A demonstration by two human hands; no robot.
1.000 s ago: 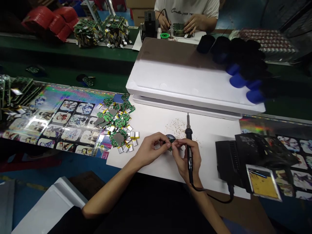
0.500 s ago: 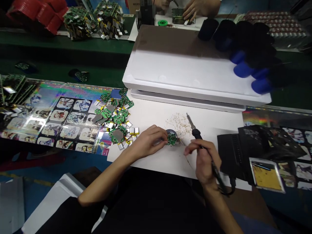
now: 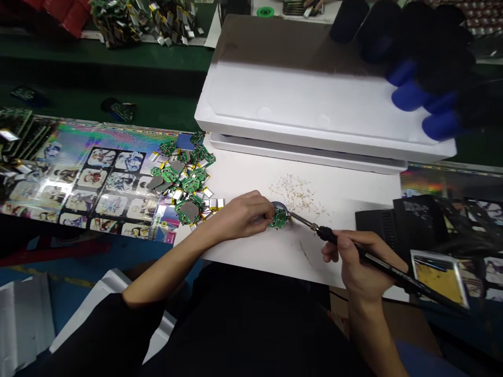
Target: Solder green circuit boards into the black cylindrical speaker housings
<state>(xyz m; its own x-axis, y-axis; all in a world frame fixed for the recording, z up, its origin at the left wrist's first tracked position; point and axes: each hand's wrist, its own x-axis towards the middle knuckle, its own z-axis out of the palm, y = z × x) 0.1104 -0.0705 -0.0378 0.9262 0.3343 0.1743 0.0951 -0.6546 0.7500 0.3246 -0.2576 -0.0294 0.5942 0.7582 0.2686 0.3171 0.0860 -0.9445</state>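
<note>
Currently, L hand (image 3: 249, 215), fingers pinched narrow, holds the left edge of a round green PCB (image 3: 279, 220), which sits w/ a dark ring (image 3: 283, 204) around its far side, near the white counter's (image 3: 255, 252) near edge, approx. midway along. R hand (image 3: 365, 267) is closed round the handle of a soldering iron (image 3: 325, 234), pen-style; its tip is at the PCB's right edge, can't tell if touching. Gold-coloured scraps (image 3: 301, 193) lie scattered just beyond the ring. One thin strand (image 3: 305, 254) lies closer to the near edge, right of the PCB. Counter's left edge: pile of boards (image 3: 189, 212) w/ silver battery cells (image 3: 214, 203), overlapping a picture-printed sheet (image 3: 100, 180). Far edge: stacked white foam trays (image 3: 306, 107), blue cylinders (image 3: 408, 96) at their right end. Right edge: black soldering station (image 3: 373, 224), w/ a small tray (image 3: 438, 278), yellow inside, near its front corner.
</note>
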